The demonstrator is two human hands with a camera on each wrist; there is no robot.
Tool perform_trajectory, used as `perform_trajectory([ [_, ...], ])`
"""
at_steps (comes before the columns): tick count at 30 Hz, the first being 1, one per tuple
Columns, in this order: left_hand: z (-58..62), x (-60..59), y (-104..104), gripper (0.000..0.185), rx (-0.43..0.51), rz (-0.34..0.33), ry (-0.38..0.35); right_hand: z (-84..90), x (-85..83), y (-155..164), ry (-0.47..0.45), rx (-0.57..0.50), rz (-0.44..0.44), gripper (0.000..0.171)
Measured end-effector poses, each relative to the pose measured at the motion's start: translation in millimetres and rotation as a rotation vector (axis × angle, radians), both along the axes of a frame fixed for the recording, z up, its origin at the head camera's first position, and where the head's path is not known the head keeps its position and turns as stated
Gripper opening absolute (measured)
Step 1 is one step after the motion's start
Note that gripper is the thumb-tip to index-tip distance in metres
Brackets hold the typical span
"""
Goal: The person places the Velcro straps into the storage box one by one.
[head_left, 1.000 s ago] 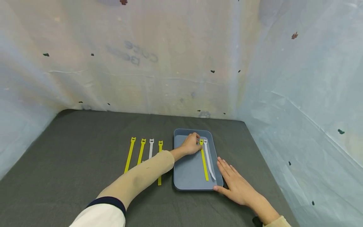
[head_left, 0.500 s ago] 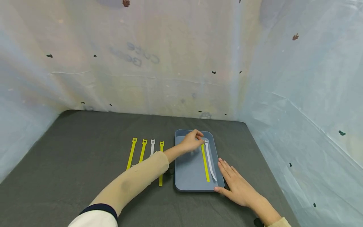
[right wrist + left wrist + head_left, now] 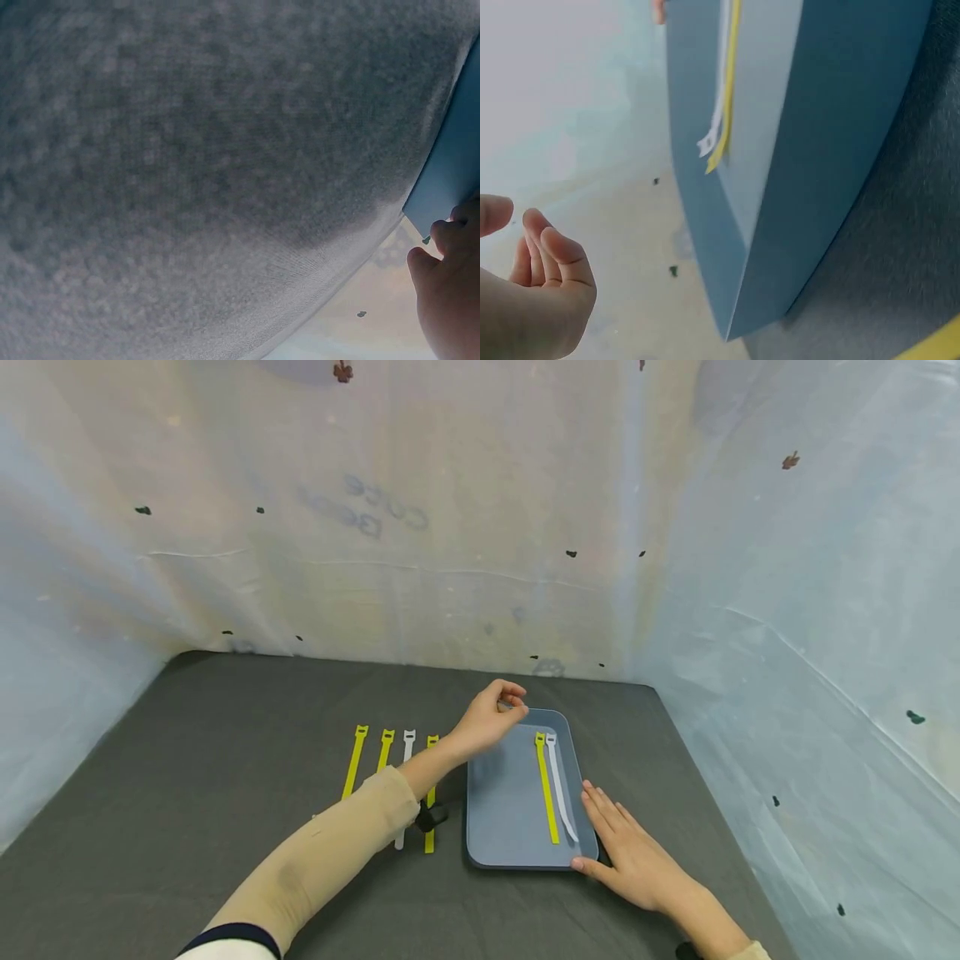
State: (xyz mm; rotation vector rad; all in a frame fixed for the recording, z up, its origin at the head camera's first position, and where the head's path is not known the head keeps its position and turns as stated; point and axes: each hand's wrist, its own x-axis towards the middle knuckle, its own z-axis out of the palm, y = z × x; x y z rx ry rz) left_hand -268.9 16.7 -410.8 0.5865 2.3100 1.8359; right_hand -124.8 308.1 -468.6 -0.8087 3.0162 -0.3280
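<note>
My left hand [image 3: 484, 723] hovers over the far left corner of the grey-blue tray [image 3: 498, 839]. Its fingers are loosely bent, and in the left wrist view nothing sits between thumb and fingertips. Inside the tray a yellow hook-and-loop cable tie [image 3: 547, 789] and a white cable tie [image 3: 559, 789] lie side by side, slotted heads at the far end. The white one bends slightly near its close end. Flat along the tray's right wall rests my right hand [image 3: 630, 858], fingers straight, thumb at the near right corner.
Left of the tray, three yellow cable ties [image 3: 356, 760] and a white cable tie [image 3: 408, 745] lie in a row on the dark grey cloth [image 3: 225, 760]. My left forearm partly covers them. Translucent sheeting [image 3: 480, 602] walls the table's back and sides.
My left hand has released the yellow cable tie in the tray, lifted off it and moved left and away toward the tray's far edge. The right hand has stayed in place.
</note>
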Motion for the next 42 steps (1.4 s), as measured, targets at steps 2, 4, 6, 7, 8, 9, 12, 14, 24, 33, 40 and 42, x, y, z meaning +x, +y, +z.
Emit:
perform_trajectory([
  [2, 3.0, 1.0, -7.0, 0.032, 0.007, 0.021, 0.022, -0.5, 0.3, 0.3, 0.011, -0.003, 0.005, 0.095],
  [4, 6.3, 2.3, -15.1, 0.032, 0.017, 0.038, 0.046, -0.8, 0.5, 0.4, 0.024, -0.012, 0.012, 0.094],
  [6, 8.3, 2.6, -23.8, 0.032, 0.030, 0.053, 0.066, -1.4, 0.5, 0.7, 0.034, -0.017, 0.020, 0.094],
  [7, 9.3, 2.6, -28.3, 0.032, 0.038, 0.060, 0.073, -1.5, 0.6, 0.7, 0.037, -0.020, 0.023, 0.095],
  [8, 10.3, 2.5, -33.0, 0.032, 0.044, 0.068, 0.080, -1.5, 0.7, 0.7, 0.039, -0.021, 0.025, 0.095],
  [9, 11.2, 2.2, -37.9, 0.032, 0.051, 0.077, 0.084, -1.3, 1.0, 0.6, 0.042, -0.024, 0.026, 0.095],
  [12, 12.5, 0.9, -53.4, 0.032, 0.055, 0.115, 0.093, -0.7, 1.2, 0.5, 0.039, -0.026, 0.024, 0.094],
  [14, 12.8, 0.2, -64.7, 0.032, 0.048, 0.140, 0.100, 0.1, 1.8, 0.1, 0.043, -0.027, 0.024, 0.094],
  [24, 1.9, -1.7, -126.4, 0.034, -0.050, 0.240, 0.115, 0.0, 2.8, 0.4, 0.033, -0.028, 0.017, 0.096],
  [33, -25.7, -3.2, -174.0, 0.035, -0.221, 0.282, 0.112, 1.4, 3.3, 0.5, 0.018, -0.021, 0.010, 0.093],
  [40, -46.7, -5.9, -198.6, 0.038, -0.343, 0.258, 0.119, 1.3, 2.9, 0.1, 0.030, -0.013, 0.014, 0.094],
  [42, -51.5, -7.1, -204.7, 0.039, -0.385, 0.248, 0.121, 1.4, 3.1, -0.2, 0.035, -0.012, 0.016, 0.094],
])
